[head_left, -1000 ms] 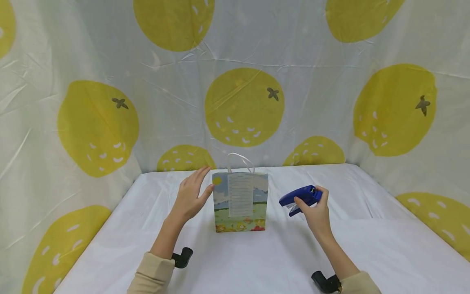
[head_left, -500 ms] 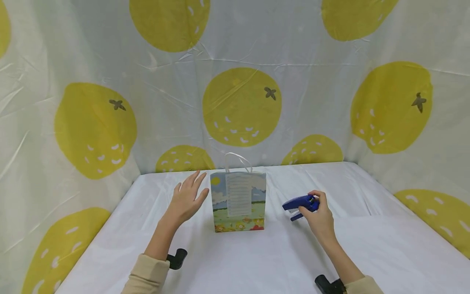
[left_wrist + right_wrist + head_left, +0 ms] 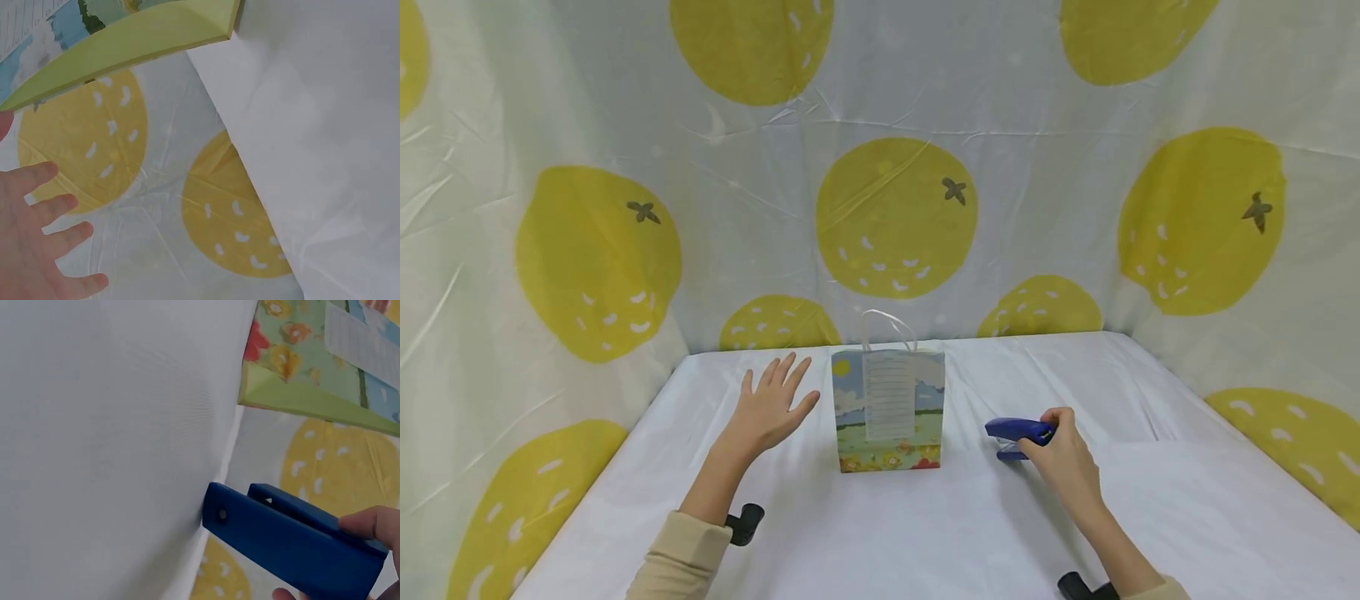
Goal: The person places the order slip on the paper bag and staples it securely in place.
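A paper gift bag [image 3: 928, 417] with a meadow print and white cord handles stands upright mid-table, a lined paper slip [image 3: 890, 396] on its front. My left hand [image 3: 765, 412] hovers to the left of the bag, fingers spread and apart from it; in the left wrist view its fingers [image 3: 59, 206] hold nothing. On the bag's right, my right hand [image 3: 1067, 454] grips a blue stapler [image 3: 1018, 430] at its rear end, thumb and fingers round it. The right wrist view shows the stapler [image 3: 294, 544] low, close to the white cloth.
A white cloth [image 3: 895, 533] covers the table. Behind and at both sides hang pale curtains [image 3: 760, 208] printed with large yellow fruit. A black wrist camera mount [image 3: 747, 524] sits on the left forearm, another [image 3: 1086, 587] on the right.
My left hand has drawn away from the bag's edge, leftward and down, its fingers spreading. My right hand has moved the stapler lower and slightly right, and it lies more level now.
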`<state>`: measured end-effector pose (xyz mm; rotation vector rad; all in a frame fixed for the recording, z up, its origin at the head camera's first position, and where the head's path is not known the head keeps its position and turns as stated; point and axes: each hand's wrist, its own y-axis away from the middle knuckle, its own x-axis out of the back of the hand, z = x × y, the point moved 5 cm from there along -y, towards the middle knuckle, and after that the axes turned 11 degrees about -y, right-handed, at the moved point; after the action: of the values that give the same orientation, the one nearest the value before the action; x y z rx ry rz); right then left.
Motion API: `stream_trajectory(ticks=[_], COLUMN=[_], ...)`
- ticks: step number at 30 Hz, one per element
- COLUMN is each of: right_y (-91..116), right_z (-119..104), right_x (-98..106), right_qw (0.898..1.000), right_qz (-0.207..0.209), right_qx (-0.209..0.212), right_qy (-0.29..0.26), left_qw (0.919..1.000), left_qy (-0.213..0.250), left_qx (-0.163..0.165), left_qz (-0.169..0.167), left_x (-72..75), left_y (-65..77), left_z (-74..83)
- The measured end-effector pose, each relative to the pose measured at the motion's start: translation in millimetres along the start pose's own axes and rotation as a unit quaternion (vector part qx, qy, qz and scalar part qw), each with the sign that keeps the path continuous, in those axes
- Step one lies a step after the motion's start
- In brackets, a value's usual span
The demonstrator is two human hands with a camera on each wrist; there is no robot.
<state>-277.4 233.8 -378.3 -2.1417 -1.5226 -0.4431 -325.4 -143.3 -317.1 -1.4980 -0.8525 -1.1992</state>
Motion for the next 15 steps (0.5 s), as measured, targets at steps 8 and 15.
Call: stream_trajectory(ticks=[8,15], right_y=[17,24], right_z=[0,7], right_x=[0,-8], right_qw=[0.996,0.987], right_qz=[-0.054,-0.111], right_qx=[0.009,-0.005], right_qy=[0.068,0.118], left_qw=[0.9996,0.9995], left_qy=[-0.027,-0.027], left_qx=[0.0,0.004], left_qz=[0.01,0.013], left_x=[-3.5,-3.0], left_y=[5.2,3.7], left_z=[-11.4,-13.9])
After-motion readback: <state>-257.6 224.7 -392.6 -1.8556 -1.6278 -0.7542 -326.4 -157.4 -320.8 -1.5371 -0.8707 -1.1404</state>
